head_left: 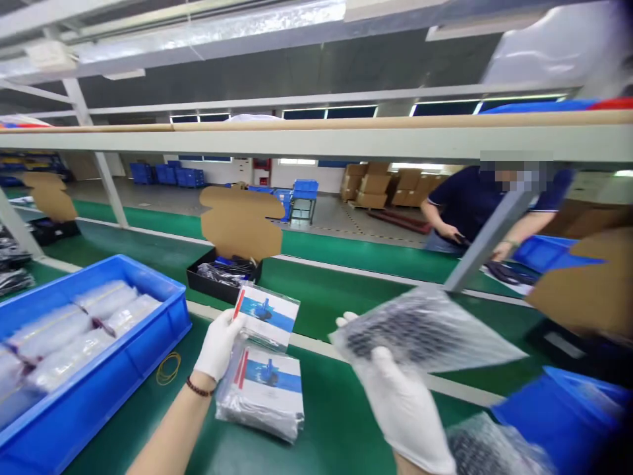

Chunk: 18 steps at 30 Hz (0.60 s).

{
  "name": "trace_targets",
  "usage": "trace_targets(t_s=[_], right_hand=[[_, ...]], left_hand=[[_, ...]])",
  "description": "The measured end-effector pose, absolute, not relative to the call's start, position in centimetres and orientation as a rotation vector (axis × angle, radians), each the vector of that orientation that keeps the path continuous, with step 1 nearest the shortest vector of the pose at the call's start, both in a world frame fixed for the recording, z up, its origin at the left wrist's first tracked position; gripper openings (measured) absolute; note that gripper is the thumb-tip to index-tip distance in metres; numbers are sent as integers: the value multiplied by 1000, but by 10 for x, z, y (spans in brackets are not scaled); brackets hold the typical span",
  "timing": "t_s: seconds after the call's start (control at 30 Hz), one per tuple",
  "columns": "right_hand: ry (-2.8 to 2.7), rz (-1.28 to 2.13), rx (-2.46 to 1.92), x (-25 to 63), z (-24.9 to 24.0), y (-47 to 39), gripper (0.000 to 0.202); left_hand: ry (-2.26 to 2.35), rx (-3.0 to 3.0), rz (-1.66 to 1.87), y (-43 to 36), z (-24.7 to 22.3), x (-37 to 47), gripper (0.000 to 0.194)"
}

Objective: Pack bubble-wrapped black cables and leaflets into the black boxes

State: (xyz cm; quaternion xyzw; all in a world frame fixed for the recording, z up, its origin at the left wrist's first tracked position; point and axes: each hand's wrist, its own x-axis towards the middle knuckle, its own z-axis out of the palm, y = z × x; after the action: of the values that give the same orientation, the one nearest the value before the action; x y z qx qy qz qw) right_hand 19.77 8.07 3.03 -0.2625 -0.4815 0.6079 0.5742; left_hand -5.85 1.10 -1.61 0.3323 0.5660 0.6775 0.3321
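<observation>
My left hand (pixel 221 340), in a white glove, is closed on the left edge of a plastic-sleeved booklet (pixel 270 313) with a blue picture and a red stripe. Just below it lies a stack of similar sleeved booklets (pixel 271 389) on the green work surface. On the right, my gloved right hand (pixel 398 399) grips a bubble-wrap bag (pixel 410 326), thumb on top and fingers underneath. Something dark shows through the bag, but its kind is unclear. Another bubble-wrap bag (pixel 494 448) lies below my right hand, at the bottom edge.
At left stands a blue bin (pixel 163 323) of wrapped packs, with yellow rubber bands (pixel 169 368) beside it. An open black box (pixel 222 290) with a cardboard lid sits ahead. A blue bin (pixel 558 415) is at right. Across the line, a co-worker (pixel 465 204) stands behind a slanted post (pixel 494 237).
</observation>
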Motion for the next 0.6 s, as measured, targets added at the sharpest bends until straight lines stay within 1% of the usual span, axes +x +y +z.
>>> trace_targets(t_s=[0.07,0.13,0.2,0.27,0.33,0.43,0.5,0.6], right_hand=[[-1086,1385,-618,208,36,93,46],[-1068,1332,-666,216,39,100,43],[-1042,1286,-720,222,39,102,42],[-1014,1281,-738,224,38,101,42],[-999,1309,-727,223,38,99,44],[-973,1352,-702,222,40,97,44],[-937,1396,-689,222,41,96,45],[-808,1487,-696,220,44,96,46]], left_hand=[[1392,683,1831,20,-39,-82,48],[1455,579,1877,34,-53,-104,50],[1554,584,1901,60,-50,-124,45],[1651,663,1883,95,-33,-145,36],[1804,751,1789,132,-9,-168,30],[2136,848,1572,170,17,-207,34],[2352,910,1379,180,18,-229,37],[2543,1059,1053,179,0,-248,36]])
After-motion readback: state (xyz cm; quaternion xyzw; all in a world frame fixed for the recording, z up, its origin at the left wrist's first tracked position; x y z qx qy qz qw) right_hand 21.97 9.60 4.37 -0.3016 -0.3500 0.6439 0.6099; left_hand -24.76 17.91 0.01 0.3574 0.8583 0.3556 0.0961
